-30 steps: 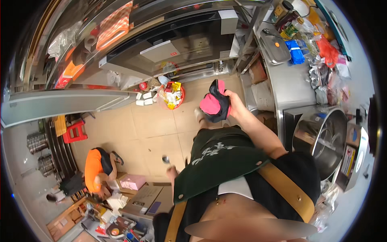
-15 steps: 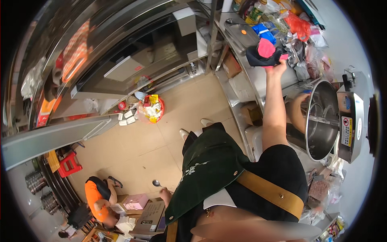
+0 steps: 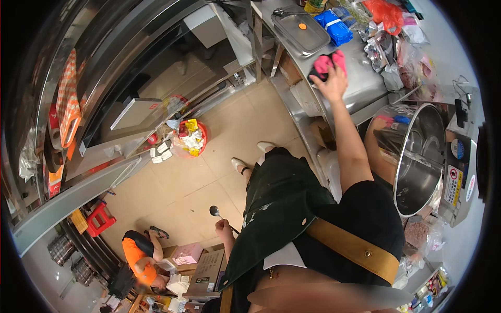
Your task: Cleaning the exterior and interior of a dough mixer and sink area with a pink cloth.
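At the counter's edge my right hand (image 3: 334, 86) is closed over a bunched pink and black cloth (image 3: 324, 63), pressed down on the steel counter (image 3: 360, 70). Whether the cloth is a mitt or a rag cannot be told. A lidded metal tray (image 3: 300, 32) with an orange dot lies just beyond, beside a blue packet (image 3: 334, 27). My left hand (image 3: 224, 229), low beside the dark green apron, grips a metal spoon (image 3: 214, 211), its bowl upward; part of the handle is hidden.
A large steel mixer bowl (image 3: 417, 188) stands right of my right arm. Bags and foil packs (image 3: 412, 68) crowd the wall side. A red waste basket (image 3: 204, 142) sits on the floor; a person in orange (image 3: 136, 258) bends near cardboard boxes (image 3: 207, 271) at lower left.
My right hand has brought the pink and black cloth down onto the counter, nearer to me, bunching it. My left hand has risen with the spoon, now more fully in view.
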Action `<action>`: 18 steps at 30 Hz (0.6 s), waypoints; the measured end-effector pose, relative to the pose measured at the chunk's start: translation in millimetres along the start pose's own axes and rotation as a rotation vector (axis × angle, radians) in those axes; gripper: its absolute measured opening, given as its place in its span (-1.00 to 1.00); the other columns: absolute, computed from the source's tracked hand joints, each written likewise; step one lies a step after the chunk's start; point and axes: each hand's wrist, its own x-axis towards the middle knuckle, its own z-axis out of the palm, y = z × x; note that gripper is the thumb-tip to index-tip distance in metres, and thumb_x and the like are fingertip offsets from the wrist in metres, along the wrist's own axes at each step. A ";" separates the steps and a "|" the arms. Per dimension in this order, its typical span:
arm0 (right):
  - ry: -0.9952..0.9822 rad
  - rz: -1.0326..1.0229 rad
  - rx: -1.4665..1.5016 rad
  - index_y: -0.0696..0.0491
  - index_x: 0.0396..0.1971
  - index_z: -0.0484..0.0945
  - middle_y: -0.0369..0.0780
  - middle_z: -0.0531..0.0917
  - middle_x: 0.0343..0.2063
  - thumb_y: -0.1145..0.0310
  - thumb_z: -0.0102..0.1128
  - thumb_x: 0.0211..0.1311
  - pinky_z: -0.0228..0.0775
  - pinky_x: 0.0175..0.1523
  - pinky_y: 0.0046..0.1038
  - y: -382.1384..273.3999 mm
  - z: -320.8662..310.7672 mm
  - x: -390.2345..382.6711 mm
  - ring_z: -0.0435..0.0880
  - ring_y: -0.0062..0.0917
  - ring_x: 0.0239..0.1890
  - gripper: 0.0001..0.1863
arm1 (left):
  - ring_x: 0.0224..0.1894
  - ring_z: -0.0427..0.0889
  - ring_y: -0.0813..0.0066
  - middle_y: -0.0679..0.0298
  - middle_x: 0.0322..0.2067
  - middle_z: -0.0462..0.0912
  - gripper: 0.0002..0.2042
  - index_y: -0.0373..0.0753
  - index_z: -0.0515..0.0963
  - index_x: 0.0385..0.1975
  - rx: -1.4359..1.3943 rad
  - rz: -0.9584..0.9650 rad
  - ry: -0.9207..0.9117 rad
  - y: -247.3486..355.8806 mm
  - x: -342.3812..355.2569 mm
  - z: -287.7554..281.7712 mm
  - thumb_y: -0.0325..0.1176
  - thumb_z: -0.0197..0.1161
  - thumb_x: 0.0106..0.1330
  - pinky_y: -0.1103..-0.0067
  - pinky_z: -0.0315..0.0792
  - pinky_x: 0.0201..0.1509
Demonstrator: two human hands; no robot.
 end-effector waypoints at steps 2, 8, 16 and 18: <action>0.023 -0.068 0.095 0.05 -0.32 0.48 -0.15 0.40 -0.13 0.15 0.25 -0.40 0.18 -0.08 -0.28 -17.2 5.1 -5.1 0.35 -0.30 -0.10 -0.50 | -0.67 0.31 0.63 0.32 -0.66 0.38 -0.94 -0.30 0.36 -0.54 0.023 -0.049 -0.007 -3.1 -3.3 3.8 -0.49 0.08 0.02 0.70 0.24 -0.66; -0.303 -0.231 0.339 0.03 -0.45 0.52 -0.15 0.51 -0.32 0.42 0.18 -0.38 0.31 -0.19 -0.39 -66.6 16.4 -45.4 0.47 -0.30 -0.27 -0.70 | -0.67 0.31 0.63 0.31 -0.66 0.39 -0.93 -0.32 0.36 -0.54 -0.036 -0.013 -0.011 -8.8 4.6 8.9 -0.49 0.08 0.01 0.69 0.23 -0.65; -0.453 -0.195 0.730 0.12 -0.38 0.47 -0.14 0.54 -0.40 0.46 0.14 -0.31 0.36 -0.20 -0.45 -145.5 0.5 -100.8 0.53 -0.36 -0.35 -0.68 | -0.64 0.34 0.60 0.30 -0.66 0.41 -0.93 -0.32 0.38 -0.55 -0.144 -0.070 0.226 -72.0 -7.2 -19.3 -0.50 0.11 -0.02 0.65 0.28 -0.59; -0.675 0.109 0.968 0.10 -0.29 0.45 -0.23 0.56 -0.38 0.58 0.06 -0.24 0.39 -0.28 -0.56 -151.7 -23.1 -62.9 0.52 -0.57 -0.39 -0.65 | -0.58 0.42 0.52 0.24 -0.64 0.46 -0.92 -0.33 0.40 -0.56 -0.176 -0.173 0.344 -102.1 -15.1 -12.5 -0.47 0.12 -0.03 0.61 0.34 -0.50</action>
